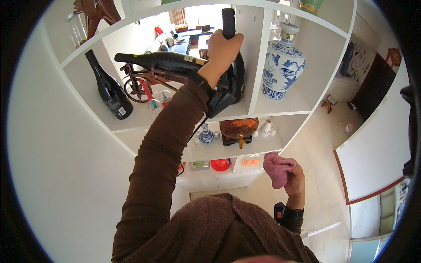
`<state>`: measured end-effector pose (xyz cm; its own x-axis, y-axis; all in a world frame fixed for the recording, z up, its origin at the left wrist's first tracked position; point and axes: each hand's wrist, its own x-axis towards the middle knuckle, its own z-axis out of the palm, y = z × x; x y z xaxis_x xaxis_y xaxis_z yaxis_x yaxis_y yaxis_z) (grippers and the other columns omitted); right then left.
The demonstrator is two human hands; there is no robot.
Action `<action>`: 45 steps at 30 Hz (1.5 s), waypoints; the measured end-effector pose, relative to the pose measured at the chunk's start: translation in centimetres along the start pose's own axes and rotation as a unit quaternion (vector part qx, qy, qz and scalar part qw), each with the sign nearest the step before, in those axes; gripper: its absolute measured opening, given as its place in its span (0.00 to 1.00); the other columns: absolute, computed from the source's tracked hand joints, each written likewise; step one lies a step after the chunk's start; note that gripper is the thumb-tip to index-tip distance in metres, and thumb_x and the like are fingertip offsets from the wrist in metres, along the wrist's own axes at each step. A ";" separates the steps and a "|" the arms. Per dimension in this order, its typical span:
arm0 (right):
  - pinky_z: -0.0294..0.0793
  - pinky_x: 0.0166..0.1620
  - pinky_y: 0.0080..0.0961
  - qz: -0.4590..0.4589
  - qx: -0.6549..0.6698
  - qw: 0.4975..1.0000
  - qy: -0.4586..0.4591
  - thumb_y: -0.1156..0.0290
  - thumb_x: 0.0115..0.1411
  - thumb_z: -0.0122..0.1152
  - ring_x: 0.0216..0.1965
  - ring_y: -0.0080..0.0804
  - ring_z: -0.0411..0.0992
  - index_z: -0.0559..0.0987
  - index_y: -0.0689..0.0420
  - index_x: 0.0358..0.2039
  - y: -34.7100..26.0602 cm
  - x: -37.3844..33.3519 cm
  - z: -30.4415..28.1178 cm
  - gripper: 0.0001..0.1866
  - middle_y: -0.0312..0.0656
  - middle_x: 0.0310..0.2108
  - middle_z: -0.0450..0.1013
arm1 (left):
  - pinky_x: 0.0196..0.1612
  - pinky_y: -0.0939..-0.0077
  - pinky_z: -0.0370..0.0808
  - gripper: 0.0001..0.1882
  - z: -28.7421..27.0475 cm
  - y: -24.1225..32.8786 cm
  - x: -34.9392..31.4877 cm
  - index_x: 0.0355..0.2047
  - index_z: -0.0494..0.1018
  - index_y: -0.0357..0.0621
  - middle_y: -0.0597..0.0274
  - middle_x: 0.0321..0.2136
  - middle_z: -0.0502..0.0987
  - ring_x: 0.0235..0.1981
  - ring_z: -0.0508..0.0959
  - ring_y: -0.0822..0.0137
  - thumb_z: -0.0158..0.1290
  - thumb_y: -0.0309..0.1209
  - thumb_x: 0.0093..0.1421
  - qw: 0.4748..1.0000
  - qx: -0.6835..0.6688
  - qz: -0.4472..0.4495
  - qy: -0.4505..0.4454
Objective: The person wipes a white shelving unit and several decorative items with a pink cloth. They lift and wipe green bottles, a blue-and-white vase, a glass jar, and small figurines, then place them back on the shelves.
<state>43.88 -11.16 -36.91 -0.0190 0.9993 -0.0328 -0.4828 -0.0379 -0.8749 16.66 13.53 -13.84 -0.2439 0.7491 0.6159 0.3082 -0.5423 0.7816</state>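
Note:
My left hand (pixel 222 49) is wrapped round the neck of an upright dark wine bottle (pixel 237 76) on the upper shelf; my wrist and forearm cover part of its body. Beside it, another dark bottle (pixel 169 60) lies sideways in a bicycle-shaped wine rack (pixel 136 90). Stemmed glasses (pixel 155 105) hang or stand by the rack, partly hidden by my sleeve. Lower down at the right, away from the shelves, my right hand (pixel 296 179) grips a bunched pink cloth (pixel 277 170).
Left on the shelf leans a dark bottle (pixel 108 87). A blue-and-white porcelain vase (pixel 284 68) occupies the right compartment. Below are an amber glass barrel with a tap (pixel 239 128), a small blue-and-white vase (pixel 206 133) and a white jug (pixel 266 126). A brown horse figure (pixel 94 15) stands above.

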 end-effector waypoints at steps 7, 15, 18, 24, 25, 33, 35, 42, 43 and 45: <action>0.74 0.54 0.30 -0.084 0.024 0.995 -0.037 0.70 0.60 0.52 0.49 0.34 0.75 0.73 0.66 0.49 -2.7 0.3 1.4 0.19 0.47 0.47 0.75 | 0.32 0.62 0.75 0.15 -1.0 2.7 -5.6 0.32 0.74 0.36 0.54 0.20 0.77 0.22 0.78 0.56 0.57 0.37 0.55 0.994 0.010 0.093 0.059; 0.70 0.61 0.37 -0.453 -0.178 0.868 -0.102 0.82 0.63 0.46 0.60 0.41 0.69 0.68 0.62 0.59 -16.5 1.2 9.3 0.22 0.51 0.57 0.69 | 0.27 0.70 0.73 0.11 -2.2 6.3 -11.4 0.32 0.71 0.36 0.58 0.19 0.74 0.21 0.74 0.68 0.57 0.32 0.58 0.985 -0.002 0.174 0.000; 0.70 0.58 0.29 -0.635 -0.315 0.682 -0.179 0.87 0.60 0.46 0.56 0.33 0.71 0.73 0.62 0.53 -21.8 0.9 14.9 0.21 0.47 0.54 0.73 | 0.27 0.68 0.73 0.12 -2.7 7.8 -13.8 0.32 0.71 0.36 0.55 0.19 0.74 0.21 0.75 0.64 0.57 0.33 0.57 0.987 0.028 0.146 -0.060; 0.72 0.55 0.30 -0.660 -0.609 0.390 -0.205 0.88 0.47 0.61 0.52 0.42 0.73 0.77 0.58 0.43 -24.2 0.3 21.2 0.21 0.45 0.51 0.74 | 0.28 0.60 0.74 0.14 -4.3 8.9 -16.0 0.33 0.70 0.38 0.47 0.16 0.74 0.21 0.78 0.47 0.58 0.36 0.54 0.984 0.031 0.139 -0.105; 0.72 0.55 0.30 -0.643 -0.621 0.404 -0.196 0.88 0.47 0.62 0.52 0.42 0.73 0.77 0.58 0.42 -24.3 -0.1 21.4 0.20 0.45 0.51 0.74 | 0.27 0.60 0.73 0.14 -4.9 8.8 -16.2 0.32 0.71 0.38 0.47 0.17 0.74 0.21 0.78 0.46 0.58 0.36 0.53 0.984 0.043 0.121 -0.125; 0.73 0.55 0.30 -0.657 -0.585 0.417 -0.228 0.90 0.51 0.56 0.52 0.41 0.74 0.77 0.58 0.46 -22.8 1.1 20.4 0.22 0.46 0.52 0.74 | 0.27 0.68 0.71 0.10 -7.5 8.7 -18.1 0.31 0.71 0.35 0.54 0.18 0.72 0.18 0.70 0.66 0.56 0.31 0.56 0.982 0.080 0.099 -0.137; 0.73 0.55 0.30 -0.626 -0.605 0.442 -0.218 0.93 0.51 0.53 0.52 0.41 0.74 0.77 0.57 0.46 -22.2 1.8 19.8 0.23 0.46 0.52 0.74 | 0.27 0.68 0.71 0.10 -8.3 8.7 -18.5 0.31 0.71 0.35 0.54 0.19 0.72 0.19 0.71 0.67 0.56 0.31 0.56 0.988 0.061 0.052 -0.135; 0.71 0.56 0.32 -0.600 -0.498 0.590 -0.210 0.93 0.53 0.46 0.52 0.45 0.74 0.77 0.58 0.45 -19.1 1.9 19.3 0.23 0.50 0.50 0.74 | 0.27 0.74 0.72 0.08 -10.5 7.8 -18.9 0.28 0.72 0.35 0.64 0.20 0.75 0.22 0.73 0.74 0.56 0.29 0.57 0.986 0.060 0.014 -0.158; 0.71 0.55 0.32 -0.581 -0.517 0.587 -0.227 0.92 0.53 0.46 0.52 0.45 0.74 0.77 0.59 0.45 -18.1 1.8 19.2 0.22 0.50 0.50 0.74 | 0.28 0.74 0.73 0.08 -10.7 7.6 -18.8 0.28 0.72 0.35 0.63 0.20 0.75 0.23 0.75 0.74 0.56 0.29 0.57 0.990 0.034 0.001 -0.139; 0.71 0.55 0.32 -0.531 -0.544 0.606 -0.233 0.91 0.53 0.47 0.50 0.45 0.74 0.77 0.60 0.44 -16.5 2.4 18.7 0.21 0.49 0.49 0.75 | 0.30 0.74 0.76 0.06 -11.7 7.4 -19.0 0.28 0.72 0.37 0.62 0.21 0.77 0.26 0.79 0.73 0.55 0.28 0.59 0.992 -0.013 -0.077 -0.104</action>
<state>35.43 -8.13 -13.56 -0.5708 0.3415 0.7467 0.4198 0.9029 -0.0921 12.87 -9.18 -18.60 -0.0911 0.8842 0.4581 0.2573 -0.4235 0.8686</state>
